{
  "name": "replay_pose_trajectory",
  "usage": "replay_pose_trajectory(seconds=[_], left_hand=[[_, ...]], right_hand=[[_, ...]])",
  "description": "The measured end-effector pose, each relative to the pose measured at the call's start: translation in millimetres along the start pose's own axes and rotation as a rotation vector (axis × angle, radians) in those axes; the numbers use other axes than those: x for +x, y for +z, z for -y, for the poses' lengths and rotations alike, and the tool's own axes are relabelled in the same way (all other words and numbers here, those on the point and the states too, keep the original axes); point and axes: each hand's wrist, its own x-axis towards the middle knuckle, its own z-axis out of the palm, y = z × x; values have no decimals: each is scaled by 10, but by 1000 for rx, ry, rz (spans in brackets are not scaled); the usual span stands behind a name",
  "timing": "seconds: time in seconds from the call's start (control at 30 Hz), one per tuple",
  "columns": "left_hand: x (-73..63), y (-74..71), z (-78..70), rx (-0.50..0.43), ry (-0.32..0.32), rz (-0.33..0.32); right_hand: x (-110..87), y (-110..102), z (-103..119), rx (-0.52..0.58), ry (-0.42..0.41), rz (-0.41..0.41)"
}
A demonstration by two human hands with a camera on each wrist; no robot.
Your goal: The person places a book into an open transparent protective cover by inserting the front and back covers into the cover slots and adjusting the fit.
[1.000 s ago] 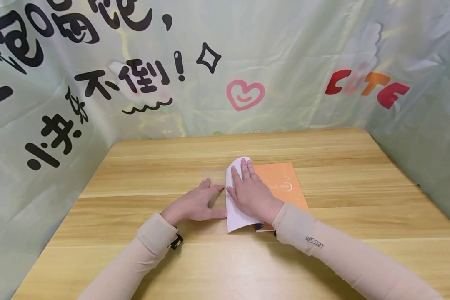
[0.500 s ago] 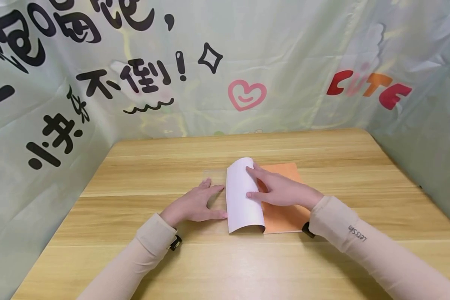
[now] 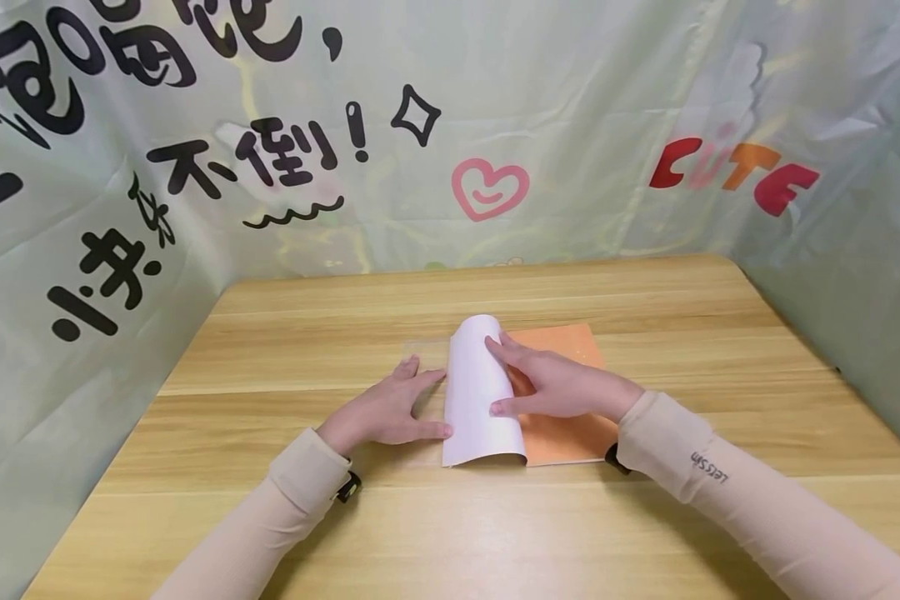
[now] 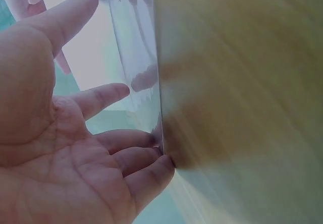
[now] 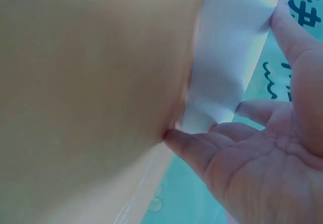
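Observation:
A thin orange booklet (image 3: pixel 562 437) lies at the middle of the table. Over its left part bends a white sheet (image 3: pixel 480 400), curled up in an arch. My right hand (image 3: pixel 551 383) touches the sheet's right side with thumb and fingertips spread; in the right wrist view the fingertips (image 5: pixel 176 138) meet its lower edge. To the left, my left hand (image 3: pixel 393 408) rests with spread fingers on a clear plastic film (image 3: pixel 427 350), its thumb at the sheet's left edge. The left wrist view shows fingertips (image 4: pixel 164 166) along the glossy film (image 4: pixel 136 47).
The wooden table (image 3: pixel 307 333) spreads round the booklet. A pale cloth (image 3: pixel 585 125) with printed lettering and a pink heart hangs behind and along both sides. Dark wrist straps show at both cuffs.
My right hand has drawn back to the right from lying flat on the white sheet to its right side. The sheet has bulged up into an arch. My left hand stays in place.

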Motion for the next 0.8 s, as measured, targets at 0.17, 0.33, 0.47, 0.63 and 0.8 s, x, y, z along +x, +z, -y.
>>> replay_pose_trajectory(seconds=[0.17,0.33,0.47,0.63,0.8], left_hand=[[-6,-11,11,-2,1,7],[-12,-8,26,-17,-9,14],[-23,-4,39,-34,-23,16],[-36,0,36,-47,-16,9],[-33,5,42,-38,0,-1]], right_hand=[[8,37,49,-20,8,-1],[19,60,80,-41,-4,-7],[31,71,84,-62,-1,-5],[4,43,57,-63,14,5],[-35,3,3,-97,9,6]])
